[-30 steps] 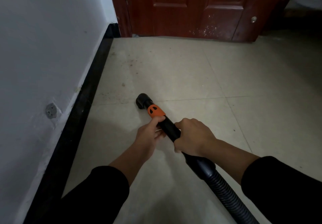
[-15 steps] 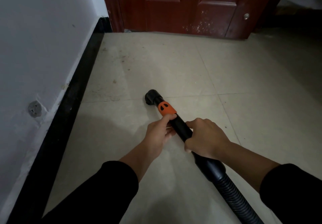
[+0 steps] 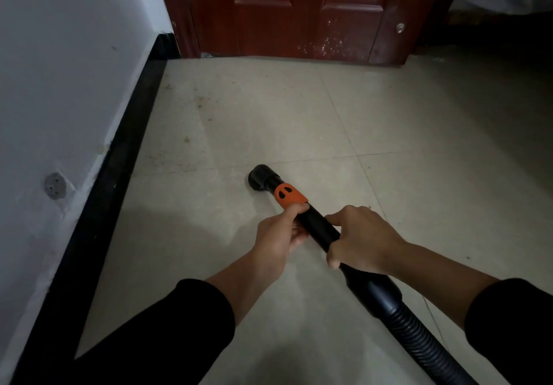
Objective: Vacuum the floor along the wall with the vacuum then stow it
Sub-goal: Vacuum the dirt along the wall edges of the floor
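1. The rigid black plastic vacuum tube (image 3: 317, 225) lies slanted in the lower middle of the frame, from the centre down toward the lower right.
2. Its round black nozzle end (image 3: 259, 178) is at the pale beige tiled floor (image 3: 389, 109), near the centre of the frame and well apart from the black skirting board (image 3: 119, 160) on the left.
3. An orange plastic collar (image 3: 288, 196) sits around the tube just behind the nozzle.
4. The left hand (image 3: 276, 235) grips the tube just below the orange collar; the thumb lies on top and the fingers are curled under.
5. The right hand (image 3: 366, 242) is wrapped over the tube from above, just behind the left hand.
6. Behind the right hand the tube joins a black ribbed flexible hose (image 3: 425, 345), which leaves the frame at the lower right.
7. Both arms wear black sleeves (image 3: 185, 330).
8. The white painted wall (image 3: 59, 55) fills the left side and carries a small round grey plate (image 3: 54, 186).
9. A dark red wooden panel door (image 3: 299, 10) stands closed at the top of the frame.
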Action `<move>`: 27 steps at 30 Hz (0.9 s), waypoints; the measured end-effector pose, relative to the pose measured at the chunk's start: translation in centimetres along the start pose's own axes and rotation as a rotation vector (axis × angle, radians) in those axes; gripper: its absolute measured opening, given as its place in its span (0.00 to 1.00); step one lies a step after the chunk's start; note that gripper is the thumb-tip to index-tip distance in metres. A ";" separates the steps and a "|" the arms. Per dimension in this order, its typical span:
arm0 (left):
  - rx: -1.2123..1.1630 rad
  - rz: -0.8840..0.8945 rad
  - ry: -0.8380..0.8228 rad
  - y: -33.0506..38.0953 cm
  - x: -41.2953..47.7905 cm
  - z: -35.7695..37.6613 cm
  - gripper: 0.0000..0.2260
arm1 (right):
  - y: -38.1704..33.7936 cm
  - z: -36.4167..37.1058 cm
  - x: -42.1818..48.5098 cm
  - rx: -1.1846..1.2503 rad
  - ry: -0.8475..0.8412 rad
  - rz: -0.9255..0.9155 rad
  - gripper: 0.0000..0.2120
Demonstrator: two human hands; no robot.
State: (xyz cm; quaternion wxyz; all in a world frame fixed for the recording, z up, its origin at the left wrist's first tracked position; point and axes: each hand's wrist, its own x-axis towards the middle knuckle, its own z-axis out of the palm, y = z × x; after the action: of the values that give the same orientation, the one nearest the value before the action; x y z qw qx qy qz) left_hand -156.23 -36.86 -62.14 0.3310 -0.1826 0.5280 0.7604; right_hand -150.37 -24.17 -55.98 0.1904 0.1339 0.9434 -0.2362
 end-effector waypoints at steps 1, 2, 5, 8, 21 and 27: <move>0.000 -0.002 0.007 -0.1 -0.3 -0.2 0.09 | -0.1 0.0 -0.1 0.000 -0.008 -0.005 0.16; -0.001 -0.002 0.016 -0.1 -0.5 -0.4 0.09 | -0.2 0.1 -0.2 -0.002 -0.017 -0.012 0.17; -0.007 0.011 0.043 0.0 -1.1 -1.4 0.07 | -0.7 0.5 -0.2 0.004 -0.039 -0.044 0.18; -0.020 0.020 0.083 0.5 -1.6 -2.5 0.06 | -1.7 1.1 0.2 0.020 -0.063 -0.087 0.18; -0.036 0.083 0.181 2.3 -3.6 -8.8 0.07 | -7.1 3.7 1.7 0.008 -0.144 -0.221 0.18; -0.064 0.104 0.205 2.7 -4.2 -10.7 0.10 | -8.8 4.7 2.1 0.008 -0.166 -0.259 0.19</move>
State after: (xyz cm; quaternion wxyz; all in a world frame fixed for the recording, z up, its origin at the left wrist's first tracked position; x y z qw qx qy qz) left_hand -155.87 -48.69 -61.66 0.2293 -0.2424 0.5434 0.7703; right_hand -153.81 -33.64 -57.24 0.2352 -0.0081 0.9328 -0.2728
